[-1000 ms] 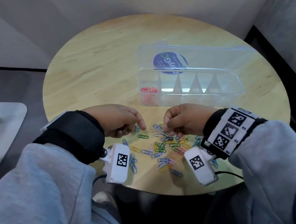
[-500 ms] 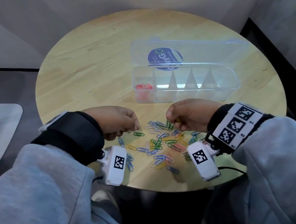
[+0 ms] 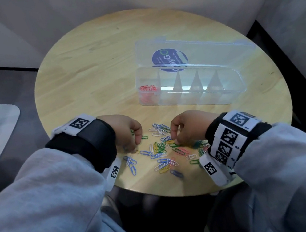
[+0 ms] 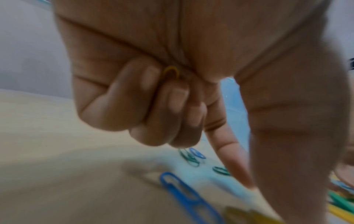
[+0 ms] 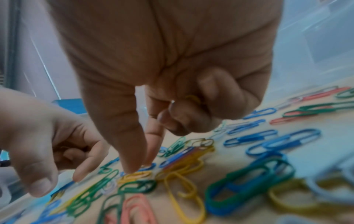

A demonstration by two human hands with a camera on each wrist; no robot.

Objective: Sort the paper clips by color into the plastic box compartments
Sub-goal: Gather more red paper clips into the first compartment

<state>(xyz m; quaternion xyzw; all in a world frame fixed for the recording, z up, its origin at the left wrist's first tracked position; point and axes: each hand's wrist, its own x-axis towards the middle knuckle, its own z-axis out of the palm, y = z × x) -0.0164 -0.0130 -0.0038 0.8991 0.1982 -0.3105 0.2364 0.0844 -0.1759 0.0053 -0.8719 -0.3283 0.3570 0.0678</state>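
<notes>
Fingers (image 4: 172, 97) of both hands curled round yellow clips (image 4: 171, 72); plastic box (image 3: 232, 91) leftmost compartment holds red clips (image 3: 147, 88).

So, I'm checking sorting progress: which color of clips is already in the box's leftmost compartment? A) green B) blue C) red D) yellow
C: red clips lie in the leftmost compartment of the plastic box; the other compartments look empty.
</notes>
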